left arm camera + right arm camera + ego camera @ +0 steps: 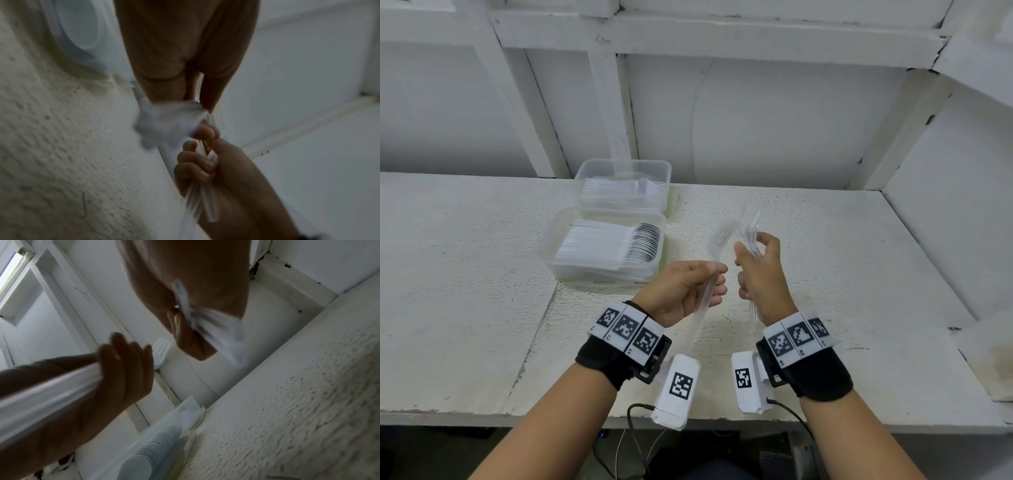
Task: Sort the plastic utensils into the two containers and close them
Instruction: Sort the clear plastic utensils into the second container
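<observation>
Holding clear plastic forks above the tabletop (825,260): left grip (681,291) curled round a fork (717,240) by its handle, tines up; right grip (760,274) clenched on a bundle of forks (751,228), just beside the left. Beyond and left of both grips, two open containers (606,250), the nearer packed with spoons (643,245), touching the farther container (623,181).
</observation>
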Demonstrator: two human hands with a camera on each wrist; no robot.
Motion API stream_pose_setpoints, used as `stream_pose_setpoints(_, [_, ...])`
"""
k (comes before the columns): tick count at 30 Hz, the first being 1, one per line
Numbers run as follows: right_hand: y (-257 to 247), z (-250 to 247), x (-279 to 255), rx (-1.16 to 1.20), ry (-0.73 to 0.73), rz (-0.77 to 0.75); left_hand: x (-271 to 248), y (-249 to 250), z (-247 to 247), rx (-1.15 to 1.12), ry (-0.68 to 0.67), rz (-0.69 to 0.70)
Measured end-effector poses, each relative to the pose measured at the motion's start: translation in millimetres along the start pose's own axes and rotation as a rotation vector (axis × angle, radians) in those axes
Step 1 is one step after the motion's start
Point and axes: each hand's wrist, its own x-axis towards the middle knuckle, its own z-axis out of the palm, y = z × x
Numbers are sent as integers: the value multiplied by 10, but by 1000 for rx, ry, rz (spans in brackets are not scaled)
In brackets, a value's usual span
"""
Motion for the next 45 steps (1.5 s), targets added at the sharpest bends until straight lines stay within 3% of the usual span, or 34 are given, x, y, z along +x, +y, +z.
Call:
stream_pose_setpoints(4, [21, 14, -10, -21, -2, -45, 67, -34, 24, 76, 180, 174])
stream_pose_setpoints(8, [49, 85, -58, -115, -45, -158, 135, -53, 49, 37, 277, 213])
stream_pose_setpoints(22, [80, 141, -33, -212, -90, -213, 146, -22, 102, -95, 176, 184])
stream_pose_setpoints(30, [78, 69, -26, -312, -113, -217, 184, -44, 62, -23, 233, 148])
stream_pose_setpoints(35, [58, 24, -4, -263, -34, -171, 189, -51, 98, 8, 291, 156])
stream_pose_setpoints(39, [-12, 57, 10, -303, -67, -157, 199, -70, 87, 24, 294, 157])
stream_pose_setpoints(45, [74, 147, 102, -395, 9, -164, 229, -111, 93, 60, 280, 183])
